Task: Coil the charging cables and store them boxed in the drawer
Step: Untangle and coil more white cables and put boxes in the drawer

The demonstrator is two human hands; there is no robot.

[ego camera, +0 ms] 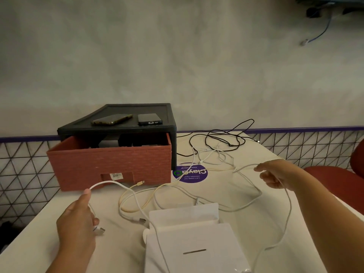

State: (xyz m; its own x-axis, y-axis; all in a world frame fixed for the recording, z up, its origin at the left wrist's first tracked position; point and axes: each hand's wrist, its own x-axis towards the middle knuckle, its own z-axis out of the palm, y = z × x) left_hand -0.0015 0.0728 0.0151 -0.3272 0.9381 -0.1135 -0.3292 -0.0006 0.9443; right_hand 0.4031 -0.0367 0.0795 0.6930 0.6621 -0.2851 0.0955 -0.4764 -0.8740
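At the near edge of the tabletop (122,247) lay a flat white box (197,245), its top flap lifted toward the far side. Toward the near left corner, our left hand (76,219) was curled round a white cable (107,181). The cable's plug stuck out below the fingers, and the cord rose past the thumb, arched over and dropped toward the box. A cream cable (126,210) looped just beside it on the tabletop.

Toward the right edge, our right hand (275,176) was raised above the tabletop with fingers curled, gripping a second white cable (289,209) that hung down in a long curve toward the near edge.

Mid-table sat a round purple sticker (190,175). To its left, the brick-red drawer (110,164) stood pulled out of a black cabinet (173,142) at the far left corner. We could not tell what the dark things inside it were.

Two phones (112,119) (150,119) rested on the cabinet's top. Along the far edge, right of the cabinet, a black cable (226,137) lay tangled with more white cords (212,154). A red chair (338,178) stood past the right edge.
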